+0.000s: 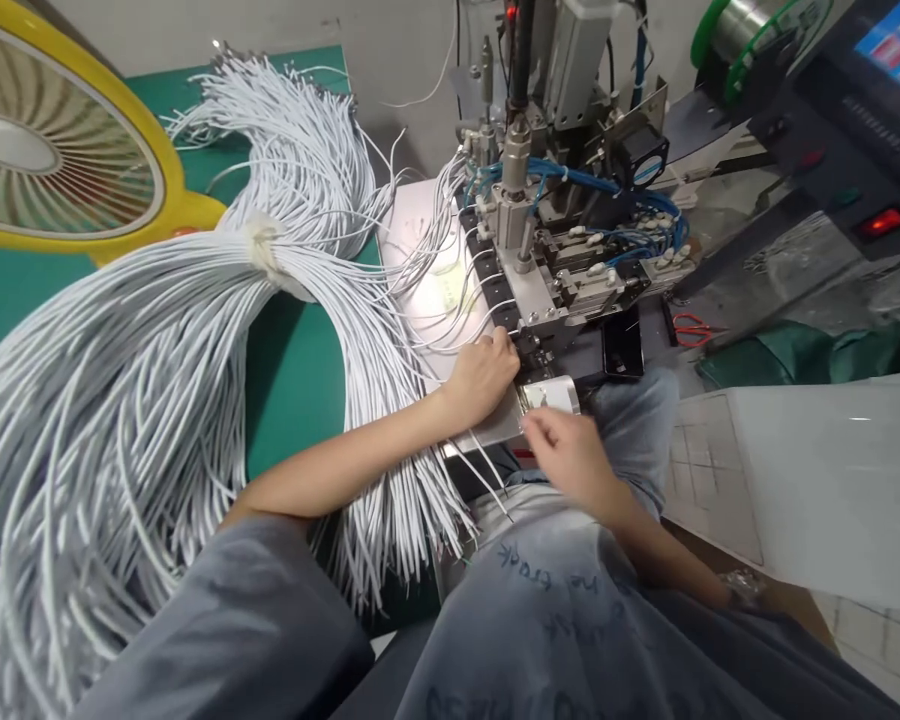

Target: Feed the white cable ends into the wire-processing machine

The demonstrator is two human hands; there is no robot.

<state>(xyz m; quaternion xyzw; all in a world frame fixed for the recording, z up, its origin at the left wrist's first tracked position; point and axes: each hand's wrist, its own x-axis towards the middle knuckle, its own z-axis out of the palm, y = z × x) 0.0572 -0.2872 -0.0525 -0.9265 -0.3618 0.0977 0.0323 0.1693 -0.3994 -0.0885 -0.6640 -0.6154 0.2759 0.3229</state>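
Observation:
My left hand (484, 378) is closed, its fingers curled at the front end of the machine's dark slotted bar (487, 265). It appears to grip a white cable, mostly hidden under the fingers. Several white cables (461, 310) run from the big cable bundle (375, 330) into that bar. My right hand (570, 450) is pinched beside a small white tray (559, 393); what sits between thumb and finger is too small to make out. Two loose cable ends (491, 468) stick out below my left wrist.
A yellow fan (172, 210) stands at the left on the green mat (289, 380). The soldering machine (521, 200) rises ahead, with a solder wire spool (750, 20) and control box (840, 140) at right. A phone (622, 345) and red-handled scissors (691, 330) lie beside it.

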